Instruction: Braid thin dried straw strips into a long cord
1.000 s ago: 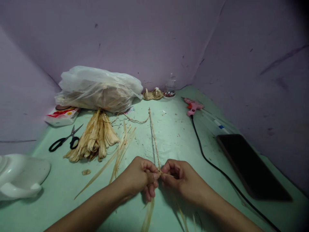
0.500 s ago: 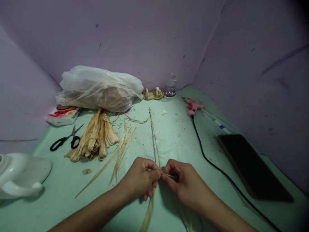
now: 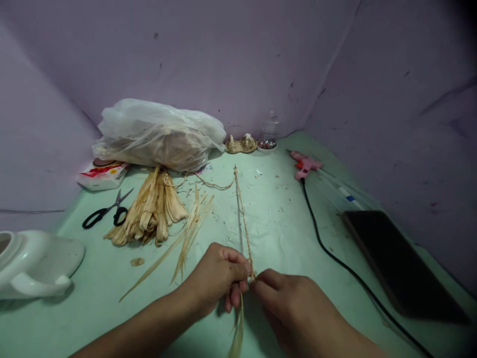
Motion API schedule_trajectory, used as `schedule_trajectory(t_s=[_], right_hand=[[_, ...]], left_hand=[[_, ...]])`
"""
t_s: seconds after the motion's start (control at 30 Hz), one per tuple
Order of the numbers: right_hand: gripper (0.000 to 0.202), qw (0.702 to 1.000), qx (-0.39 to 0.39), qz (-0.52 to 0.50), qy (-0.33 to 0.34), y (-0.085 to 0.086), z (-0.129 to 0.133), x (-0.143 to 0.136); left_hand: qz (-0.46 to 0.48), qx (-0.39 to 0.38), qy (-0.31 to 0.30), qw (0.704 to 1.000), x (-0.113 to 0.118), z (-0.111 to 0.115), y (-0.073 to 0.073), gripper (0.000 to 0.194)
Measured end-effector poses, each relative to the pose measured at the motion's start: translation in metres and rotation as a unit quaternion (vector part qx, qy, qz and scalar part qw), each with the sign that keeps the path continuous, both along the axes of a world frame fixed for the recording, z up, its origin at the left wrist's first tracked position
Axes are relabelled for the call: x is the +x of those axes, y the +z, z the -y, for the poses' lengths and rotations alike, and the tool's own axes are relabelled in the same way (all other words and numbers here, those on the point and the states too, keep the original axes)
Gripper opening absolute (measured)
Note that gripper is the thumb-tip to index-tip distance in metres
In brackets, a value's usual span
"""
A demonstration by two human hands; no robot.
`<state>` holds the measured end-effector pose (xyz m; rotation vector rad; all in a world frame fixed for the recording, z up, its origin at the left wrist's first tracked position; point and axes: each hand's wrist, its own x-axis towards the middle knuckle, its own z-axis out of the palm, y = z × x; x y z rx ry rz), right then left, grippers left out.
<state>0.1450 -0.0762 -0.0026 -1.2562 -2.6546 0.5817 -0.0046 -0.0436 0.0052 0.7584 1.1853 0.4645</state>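
A thin twisted cord of dried husk fibre (image 3: 244,219) runs from the far middle of the table toward me. My left hand (image 3: 219,273) pinches its near end between thumb and forefinger, and a flat pale husk strip (image 3: 237,328) hangs below that hand. Close beside it, my right hand (image 3: 290,303) is closed at the cord's end, back of the hand up; its fingertips touch the fibres, though what lies inside the grip is mostly hidden. Loose husk strips (image 3: 190,228) lie left of the cord, near a tied bundle of dried husks (image 3: 151,211).
Black-handled scissors (image 3: 108,211) and a white jug (image 3: 33,263) are on the left. A plastic bag (image 3: 160,136), small woven slippers (image 3: 241,144) and a dish of beads (image 3: 267,144) line the back. At right are a pink glue gun (image 3: 305,164), its black cord and a phone (image 3: 398,263).
My right hand has rolled over, palm downward, and moved slightly lower and right at the cord's end. My left hand keeps its pinch. The whole view has shifted a little.
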Motion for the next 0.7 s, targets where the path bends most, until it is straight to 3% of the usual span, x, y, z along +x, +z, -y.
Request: schedule_trajectory(t_s=[0.33,0.43,0.57,0.7], right_hand=[[0.031,0.994,0.103,0.019,0.043,-0.006,0.008,-0.002],[0.035,0.994,0.101,0.025,0.037,-0.007,0.008,-0.005],[0.037,0.998,0.037,0.041,0.026,0.000,0.006,-0.003],[0.011,0.994,-0.110,-0.018,0.008,0.023,-0.003,0.020]], left_hand=[[-0.052,0.016,-0.040,0.998,0.001,0.001,0.002,0.010],[-0.089,0.021,-0.061,0.994,0.001,0.000,0.003,0.007],[-0.107,0.013,-0.072,0.992,-0.001,-0.002,0.002,0.006],[-0.106,0.020,-0.085,0.991,-0.002,-0.004,0.002,0.003]])
